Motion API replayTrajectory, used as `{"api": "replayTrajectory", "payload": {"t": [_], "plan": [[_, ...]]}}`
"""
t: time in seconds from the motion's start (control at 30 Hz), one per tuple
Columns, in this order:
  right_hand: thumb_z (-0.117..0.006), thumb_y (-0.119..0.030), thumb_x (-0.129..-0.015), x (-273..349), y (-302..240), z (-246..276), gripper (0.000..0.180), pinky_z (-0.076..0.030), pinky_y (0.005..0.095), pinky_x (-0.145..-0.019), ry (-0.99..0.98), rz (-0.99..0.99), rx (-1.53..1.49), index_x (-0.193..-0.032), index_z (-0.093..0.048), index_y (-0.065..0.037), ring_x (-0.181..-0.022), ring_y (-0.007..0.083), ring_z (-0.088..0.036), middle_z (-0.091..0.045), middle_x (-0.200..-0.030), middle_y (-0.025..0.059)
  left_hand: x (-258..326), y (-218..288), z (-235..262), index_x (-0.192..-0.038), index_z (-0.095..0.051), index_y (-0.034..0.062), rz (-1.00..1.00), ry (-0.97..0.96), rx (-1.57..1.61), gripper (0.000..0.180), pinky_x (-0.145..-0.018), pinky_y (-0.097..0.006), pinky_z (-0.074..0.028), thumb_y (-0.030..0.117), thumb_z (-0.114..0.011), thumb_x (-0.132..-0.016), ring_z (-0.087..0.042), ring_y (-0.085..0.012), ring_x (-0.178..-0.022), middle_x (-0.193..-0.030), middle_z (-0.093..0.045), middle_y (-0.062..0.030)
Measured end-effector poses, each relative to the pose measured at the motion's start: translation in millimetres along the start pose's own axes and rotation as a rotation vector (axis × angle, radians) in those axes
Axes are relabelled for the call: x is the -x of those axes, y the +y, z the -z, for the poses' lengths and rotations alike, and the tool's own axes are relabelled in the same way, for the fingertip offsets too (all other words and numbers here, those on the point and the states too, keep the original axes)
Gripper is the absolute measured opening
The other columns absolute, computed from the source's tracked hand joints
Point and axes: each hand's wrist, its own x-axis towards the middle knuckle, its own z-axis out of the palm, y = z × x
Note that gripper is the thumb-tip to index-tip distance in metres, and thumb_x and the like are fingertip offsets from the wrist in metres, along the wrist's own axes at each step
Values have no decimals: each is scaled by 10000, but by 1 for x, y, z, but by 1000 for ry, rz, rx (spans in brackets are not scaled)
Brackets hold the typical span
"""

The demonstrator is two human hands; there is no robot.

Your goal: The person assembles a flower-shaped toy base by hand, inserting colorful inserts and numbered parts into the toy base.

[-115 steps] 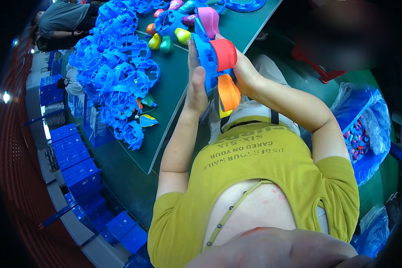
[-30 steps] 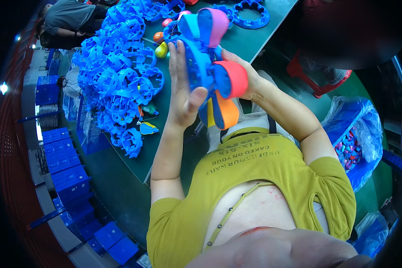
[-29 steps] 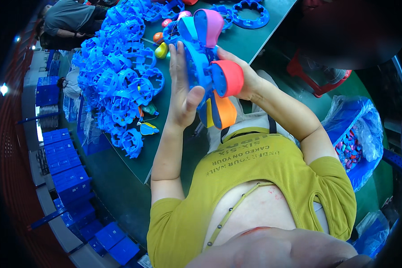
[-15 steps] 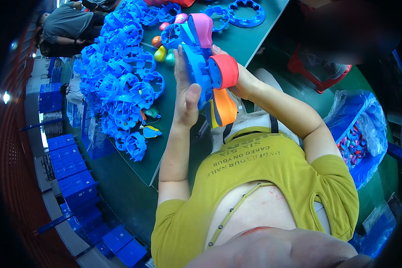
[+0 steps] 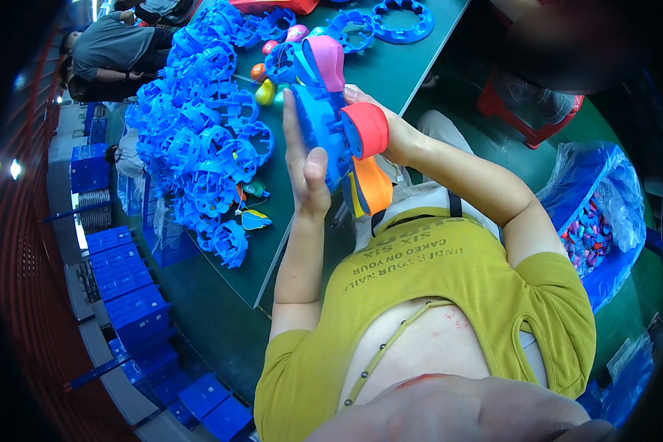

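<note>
Between my hands a round blue plastic toy frame (image 5: 318, 129) stands on edge above the table's near side. Padded pieces stick out from it: a pink one (image 5: 325, 60), a red one (image 5: 368, 130) and an orange one (image 5: 374, 186) with yellow and dark blue beside it. My left hand (image 5: 307, 180) lies flat along the frame's left face, fingers straight and thumb apart. From the right, my right hand (image 5: 398, 138) grips the toy behind the padded pieces; its fingertips are mostly hidden.
A big heap of blue plastic frames (image 5: 191, 132) covers the green table (image 5: 272, 221) on the left. Small coloured pieces, one a yellow one (image 5: 265, 93), lie beyond the toy. A lined blue bin (image 5: 611, 258) of small parts stands at right, near a red stool (image 5: 534, 136).
The toy and both hands keep nearly the same pose, slightly lower in view. The surroundings have shifted a little with the head.
</note>
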Motion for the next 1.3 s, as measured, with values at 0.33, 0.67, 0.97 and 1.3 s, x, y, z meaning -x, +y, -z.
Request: {"api": "replayTrajectory", "payload": {"t": [0.33,0.67,0.97,1.3], "plan": [[-527,-535,-1009,-2,6,3,597,-381,333,-1087,8,69,23,-1415,-391,-119,-1237,146,-502,-515,-1294,65,3,-10,7,-1594,-176,33,-5,14,-126,1014,-1126,-438,-368,714,-457,-898,-442,-308,-1376,-1508,-386,-195],[-490,-568,-1014,9,-9,10,701,-307,353,-1150,-115,86,193,-1483,-307,-79,-1347,180,-424,-460,-1412,107,12,-20,2,-1607,-100,18,-119,-29,-428,1079,-1192,-489,-236,826,-268,-912,-263,-364,-1482,-1601,-214,-245],[-468,-583,-1011,26,0,0,760,-305,387,-1156,-88,164,432,-1527,-228,-79,-1360,272,-443,-456,-1438,185,46,-74,80,-1446,-422,36,-406,-287,-778,663,-1087,-468,-410,554,-402,-1032,-495,-335,-1299,-1445,-448,-161],[-500,-623,-968,37,-6,-1,864,-316,431,-1152,-124,193,943,-1530,-159,-62,-1366,383,-455,-465,-1408,278,45,-74,60,-1507,-385,46,248,-280,-227,1020,-1216,-558,-123,854,-264,-896,-259,-418,-1457,-1591,-209,-224]]}}
